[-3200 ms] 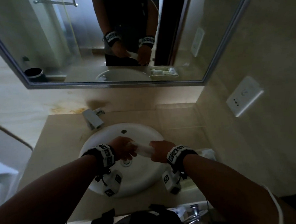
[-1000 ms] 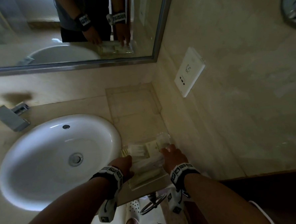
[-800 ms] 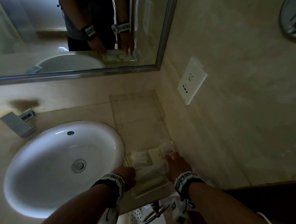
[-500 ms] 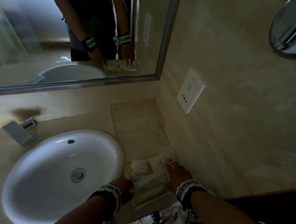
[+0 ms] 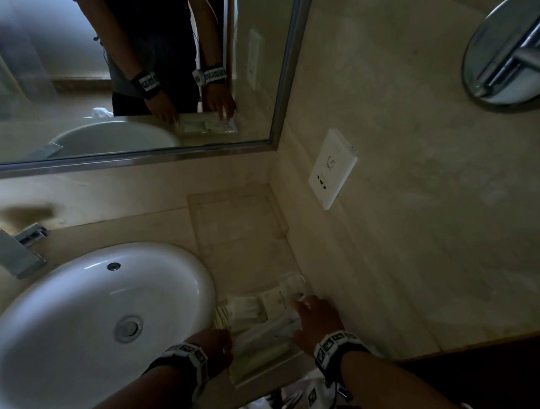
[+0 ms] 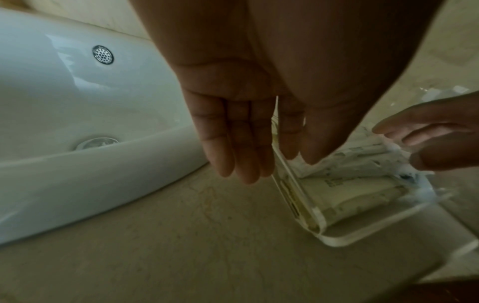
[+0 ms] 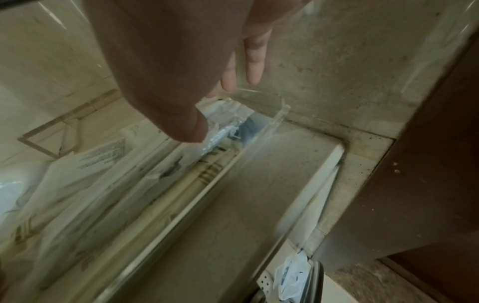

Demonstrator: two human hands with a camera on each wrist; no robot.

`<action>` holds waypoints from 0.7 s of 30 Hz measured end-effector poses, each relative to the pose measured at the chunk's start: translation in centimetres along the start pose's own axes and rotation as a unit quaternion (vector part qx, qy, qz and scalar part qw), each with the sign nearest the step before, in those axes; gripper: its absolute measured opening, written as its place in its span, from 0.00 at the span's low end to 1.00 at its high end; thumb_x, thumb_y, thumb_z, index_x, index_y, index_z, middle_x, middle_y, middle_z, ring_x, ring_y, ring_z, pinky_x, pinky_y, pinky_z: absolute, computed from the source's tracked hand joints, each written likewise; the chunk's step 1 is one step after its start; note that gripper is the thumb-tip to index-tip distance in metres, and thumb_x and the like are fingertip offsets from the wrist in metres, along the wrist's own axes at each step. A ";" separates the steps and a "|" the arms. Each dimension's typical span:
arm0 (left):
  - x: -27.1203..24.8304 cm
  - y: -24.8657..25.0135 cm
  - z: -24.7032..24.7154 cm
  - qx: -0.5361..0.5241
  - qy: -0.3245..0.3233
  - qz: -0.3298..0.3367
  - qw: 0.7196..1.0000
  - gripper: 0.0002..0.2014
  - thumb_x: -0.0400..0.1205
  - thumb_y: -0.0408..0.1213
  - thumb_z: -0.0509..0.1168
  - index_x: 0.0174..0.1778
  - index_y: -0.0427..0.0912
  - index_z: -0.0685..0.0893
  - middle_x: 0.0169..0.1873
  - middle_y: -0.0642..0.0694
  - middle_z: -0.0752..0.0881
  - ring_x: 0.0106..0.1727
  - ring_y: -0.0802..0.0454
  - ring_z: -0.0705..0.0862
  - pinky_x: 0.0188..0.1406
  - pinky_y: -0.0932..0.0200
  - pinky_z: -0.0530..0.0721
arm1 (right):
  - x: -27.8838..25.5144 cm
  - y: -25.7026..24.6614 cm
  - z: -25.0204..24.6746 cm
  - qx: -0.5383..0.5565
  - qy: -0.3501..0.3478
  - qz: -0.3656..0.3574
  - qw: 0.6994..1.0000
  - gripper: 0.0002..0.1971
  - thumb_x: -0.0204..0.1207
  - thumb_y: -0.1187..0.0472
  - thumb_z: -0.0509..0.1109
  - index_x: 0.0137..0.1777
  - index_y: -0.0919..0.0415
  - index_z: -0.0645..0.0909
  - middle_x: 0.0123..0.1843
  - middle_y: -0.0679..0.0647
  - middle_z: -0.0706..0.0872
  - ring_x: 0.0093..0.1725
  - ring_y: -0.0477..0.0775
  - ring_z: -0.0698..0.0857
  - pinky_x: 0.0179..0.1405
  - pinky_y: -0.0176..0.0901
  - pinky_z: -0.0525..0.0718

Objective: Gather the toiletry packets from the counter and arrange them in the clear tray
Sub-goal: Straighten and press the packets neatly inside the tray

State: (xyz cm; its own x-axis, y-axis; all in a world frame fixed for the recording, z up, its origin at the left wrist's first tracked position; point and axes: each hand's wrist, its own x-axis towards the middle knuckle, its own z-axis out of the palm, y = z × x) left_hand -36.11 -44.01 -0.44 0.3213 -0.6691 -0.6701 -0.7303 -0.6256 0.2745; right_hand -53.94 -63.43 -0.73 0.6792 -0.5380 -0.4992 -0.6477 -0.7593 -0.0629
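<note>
A clear tray sits on the counter between the basin and the right wall, near the front edge. Several white toiletry packets lie in it, with a long one across the top. My left hand is at the tray's left wall, fingers straight and the thumb over the packets. My right hand is at the tray's right end, its thumb resting on the packets and its fingers straight by the corner of the tray rim. Neither hand grips anything.
The white basin fills the left, with a chrome faucet behind it. A flat clear sheet lies at the back of the counter. The tiled wall with a socket plate stands close on the right. A bin with a plastic bag is below.
Three seconds ago both hands held a long white packet over the basin. That packet now lies in the tray, and both hands are at the tray ends, hardly moving in the last second.
</note>
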 end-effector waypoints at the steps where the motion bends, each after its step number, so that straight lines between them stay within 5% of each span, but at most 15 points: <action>1: 0.0 0.0 0.0 0.000 -0.002 -0.002 1.000 0.17 0.81 0.50 0.61 0.64 0.49 0.80 0.66 0.47 0.82 0.67 0.45 0.81 0.63 0.55 0.80 | -0.1 0.0 0.1 0.000 0.006 -0.001 1.000 0.32 0.75 0.47 0.65 0.80 0.49 0.64 0.83 0.54 0.62 0.79 0.63 0.65 0.76 0.57 0.69; 10: 0.7 0.0 0.4 0.014 -0.004 -0.005 1.000 0.21 0.80 0.50 0.60 0.67 0.46 0.79 0.66 0.47 0.82 0.67 0.46 0.82 0.64 0.54 0.82 | -0.3 -0.4 0.3 0.045 -0.004 0.038 0.998 0.28 0.72 0.46 0.64 0.74 0.46 0.71 0.85 0.53 0.56 0.82 0.64 0.58 0.79 0.58 0.67; 16: 0.6 0.0 0.1 0.030 -0.027 -0.015 0.999 0.21 0.83 0.45 0.59 0.68 0.39 0.80 0.67 0.42 0.83 0.67 0.42 0.82 0.63 0.51 0.82 | 0.1 -0.9 0.8 0.108 -0.026 0.078 0.991 0.33 0.72 0.41 0.64 0.78 0.45 0.67 0.87 0.51 0.49 0.84 0.62 0.52 0.79 0.58 0.67; 21: 1.0 -0.3 0.1 0.025 -0.033 -0.025 0.999 0.20 0.81 0.43 0.61 0.65 0.36 0.82 0.65 0.39 0.84 0.66 0.40 0.84 0.63 0.49 0.84 | 0.2 -1.4 0.8 0.138 -0.012 0.118 0.983 0.32 0.71 0.40 0.66 0.75 0.44 0.69 0.85 0.52 0.51 0.83 0.63 0.55 0.77 0.59 0.71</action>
State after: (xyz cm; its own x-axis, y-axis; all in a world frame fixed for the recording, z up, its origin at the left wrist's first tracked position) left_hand -35.59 -44.45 -1.31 0.3189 -0.6091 -0.7262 -0.7439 -0.6357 0.2064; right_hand -53.18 -62.22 -1.40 0.4932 -0.6752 -0.5485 -0.8573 -0.4844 -0.1745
